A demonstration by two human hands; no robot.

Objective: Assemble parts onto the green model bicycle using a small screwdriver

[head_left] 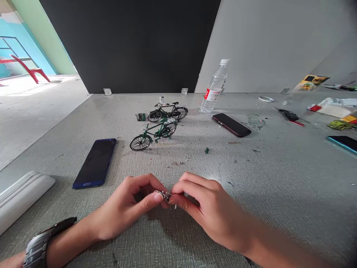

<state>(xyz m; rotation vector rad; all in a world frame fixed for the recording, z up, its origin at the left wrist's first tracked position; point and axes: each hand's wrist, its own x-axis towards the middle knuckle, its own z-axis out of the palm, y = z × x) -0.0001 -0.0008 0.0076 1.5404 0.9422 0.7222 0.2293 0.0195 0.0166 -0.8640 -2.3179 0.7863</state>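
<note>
Low in the middle of the head view, a small silvery metal part (pixel 166 196) is pinched between both hands. My left hand (pixel 131 208) grips its left side between thumb and fingers. From the right, my right hand (pixel 206 208) holds the other side with thumb and fingertips. Beyond the hands stands a green model bicycle (pixel 160 131), touched by neither hand. Behind it is a black model bicycle (pixel 170 111). A small green piece (pixel 206 150) lies on the grey table (pixel 189 163) to the right of the green bicycle.
A blue-edged phone (pixel 96 162) lies at left, near a white object (pixel 25 195). Small dark green parts (pixel 140 117) lie beside the black bicycle. At the back stands a water bottle (pixel 214 89), with a dark phone (pixel 231 125) before it. Keys (pixel 288 114) and packets (pixel 334 108) lie right.
</note>
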